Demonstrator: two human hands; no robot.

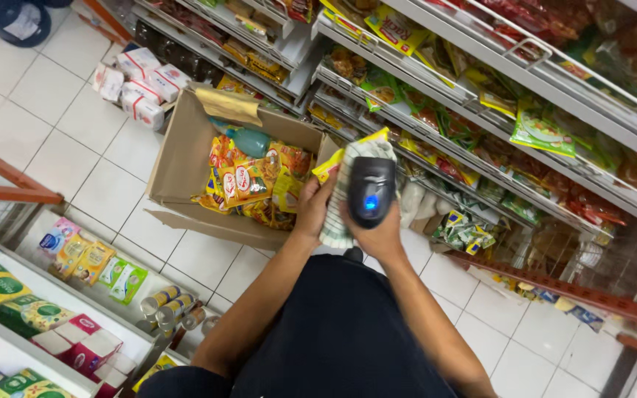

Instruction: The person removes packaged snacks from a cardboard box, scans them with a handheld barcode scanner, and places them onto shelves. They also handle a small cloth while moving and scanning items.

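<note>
My right hand point(381, 234) is wrapped around a dark scanner point(370, 190), its blue light showing on the back, and my left hand point(313, 208) grips a stack of packets point(348, 173), white and green with a yellow edge, held up in front of me over the floor point(75, 140). The scanner sits right against the packets, so the beam may be too close to read, I judge. My left grip covers only the lower side of the stack; a loose packet could slide out and drop onto the tiles or into the open cardboard box point(186, 158) below, just by the shelf's bottom edge. The box is already full of yellow packets point(248, 180), so a fallen one could get mixed in with them. The shelf point(481, 110) to my right is crowded, and an elbow could knock its bags.
</note>
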